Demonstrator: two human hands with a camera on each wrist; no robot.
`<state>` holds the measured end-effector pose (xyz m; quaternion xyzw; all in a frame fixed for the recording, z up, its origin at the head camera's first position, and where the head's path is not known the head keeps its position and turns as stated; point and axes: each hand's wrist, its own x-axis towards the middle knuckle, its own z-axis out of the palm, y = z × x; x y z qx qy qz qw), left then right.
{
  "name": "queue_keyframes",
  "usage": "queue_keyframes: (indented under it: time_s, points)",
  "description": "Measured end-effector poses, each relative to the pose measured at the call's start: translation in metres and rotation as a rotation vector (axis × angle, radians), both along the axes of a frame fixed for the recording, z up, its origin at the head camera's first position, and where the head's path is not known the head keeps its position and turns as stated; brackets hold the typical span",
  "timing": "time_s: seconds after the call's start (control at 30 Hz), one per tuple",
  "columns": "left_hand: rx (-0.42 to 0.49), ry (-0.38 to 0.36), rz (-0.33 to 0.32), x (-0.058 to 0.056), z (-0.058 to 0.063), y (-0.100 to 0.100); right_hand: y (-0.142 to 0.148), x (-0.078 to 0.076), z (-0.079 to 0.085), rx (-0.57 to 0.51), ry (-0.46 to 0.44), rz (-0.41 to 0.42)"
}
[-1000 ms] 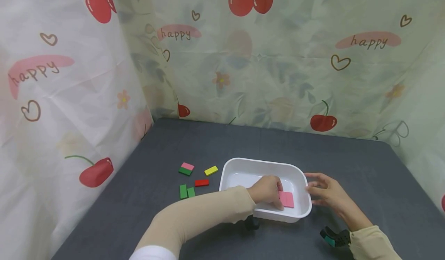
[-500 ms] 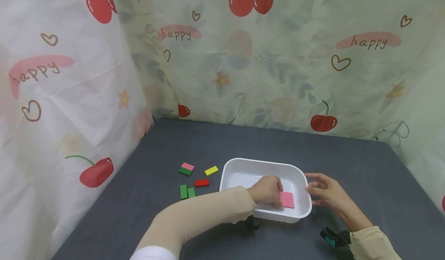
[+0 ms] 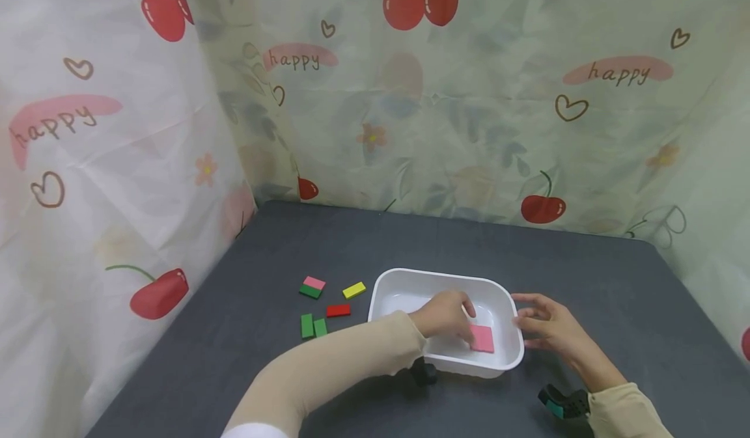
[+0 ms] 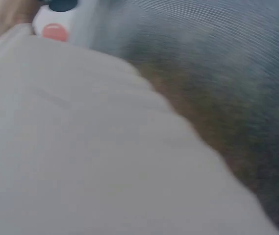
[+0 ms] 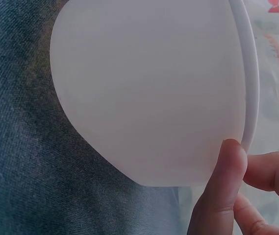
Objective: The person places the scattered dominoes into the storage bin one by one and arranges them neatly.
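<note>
A white plastic box [image 3: 404, 280] stands on the dark table, and my left hand [image 3: 443, 314] reaches down into it. Its thumb and fingers are parted, with the thumb right at the left edge of a flat pink patch of domino-like blocks [image 3: 483, 339] on the box floor. In the left wrist view, a pale sleeve [image 4: 95, 132] fills most of the picture and the hand [image 4: 12, 17] shows only at the corner. My right hand [image 3: 547, 324] touches the box's right end with extended fingers. Its thumb [image 5: 227, 164] lies against the outer wall near the rim in the right wrist view.
Left of the box lie a yellow block [image 3: 354, 290], a red block [image 3: 338, 310], two green blocks [image 3: 307, 326], and a pink block [image 3: 314, 283] beside a darker green one [image 3: 310, 291]. A patterned curtain [image 3: 469, 119] hangs behind the table [image 3: 457, 233].
My left hand has lifted slightly and drawn back to the left from the pink blocks, its thumb moving up. The right hand stays at the box's end.
</note>
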<state>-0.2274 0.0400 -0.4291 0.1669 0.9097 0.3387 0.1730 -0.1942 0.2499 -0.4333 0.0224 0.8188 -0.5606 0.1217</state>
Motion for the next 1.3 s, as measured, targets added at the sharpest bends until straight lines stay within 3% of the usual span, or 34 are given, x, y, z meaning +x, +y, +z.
queue_keyframes:
  time_s: [0.27,0.63,0.9,1.3]
  points:
    - [0.215,-0.140,-0.003,0.000,0.014,-0.013,-0.001,0.001,0.001,0.001,-0.005,-0.003]
    - [0.354,-0.256,0.001,-0.004,0.035,-0.040,-0.001,0.001,0.001,0.008,-0.004,-0.006]
    - [0.325,-0.196,-0.023,-0.003,0.053,-0.060,-0.001,0.001,0.001,0.011,0.007,-0.006]
    - [0.351,-0.131,-0.021,-0.004,0.076,-0.088,-0.001,0.001,0.000,0.015,0.010,-0.010]
